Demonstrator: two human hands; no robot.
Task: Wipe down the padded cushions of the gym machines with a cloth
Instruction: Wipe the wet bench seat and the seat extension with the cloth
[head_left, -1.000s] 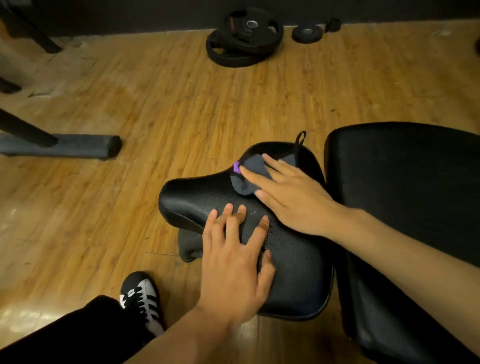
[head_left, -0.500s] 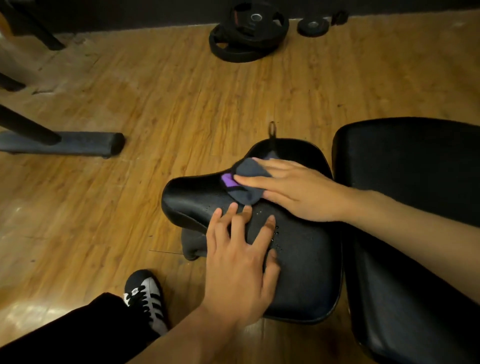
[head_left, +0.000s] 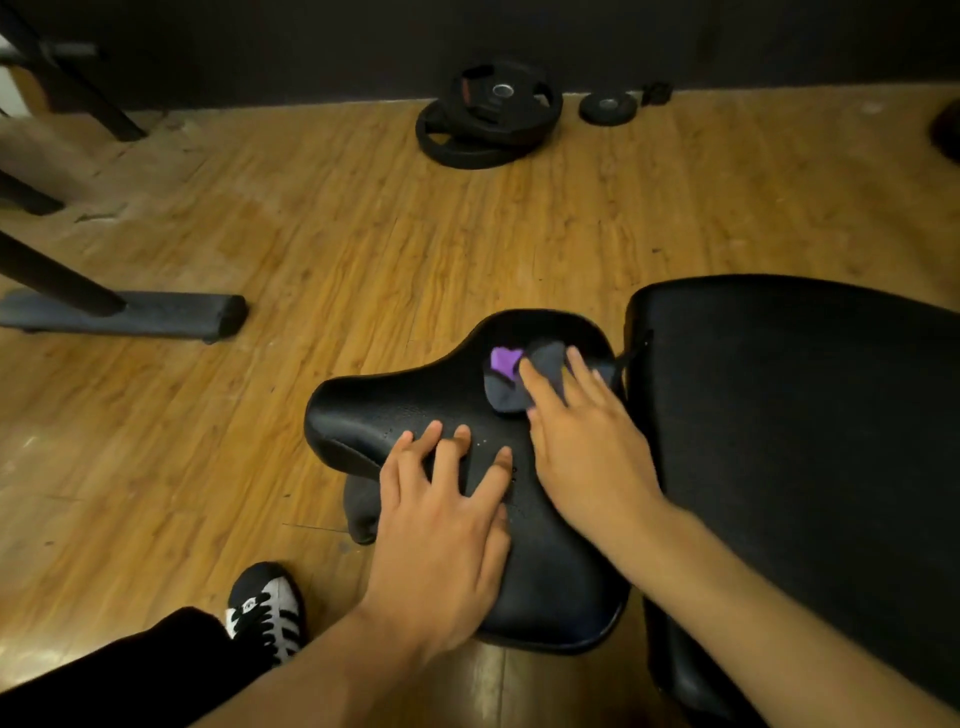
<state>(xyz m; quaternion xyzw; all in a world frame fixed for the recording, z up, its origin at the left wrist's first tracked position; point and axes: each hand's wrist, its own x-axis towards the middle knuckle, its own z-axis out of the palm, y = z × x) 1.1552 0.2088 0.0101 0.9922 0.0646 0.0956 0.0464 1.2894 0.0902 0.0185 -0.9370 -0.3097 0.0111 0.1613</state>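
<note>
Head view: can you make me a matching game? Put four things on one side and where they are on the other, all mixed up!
Things:
1. cloth
2. left hand
3. weight plates
4. shoe

Places:
A. on the floor by the far wall
B. under the right hand fingers, on the seat pad
C. flat on the near part of the seat pad
D. on the floor, near left of the seat pad

Pairs: 1-B, 2-C, 3-A, 4-D

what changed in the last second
The right hand swept the cloth left across the seat cushion, then back right toward the back pad; more of its purple patch shows. The left hand stayed flat on the seat cushion.
</note>
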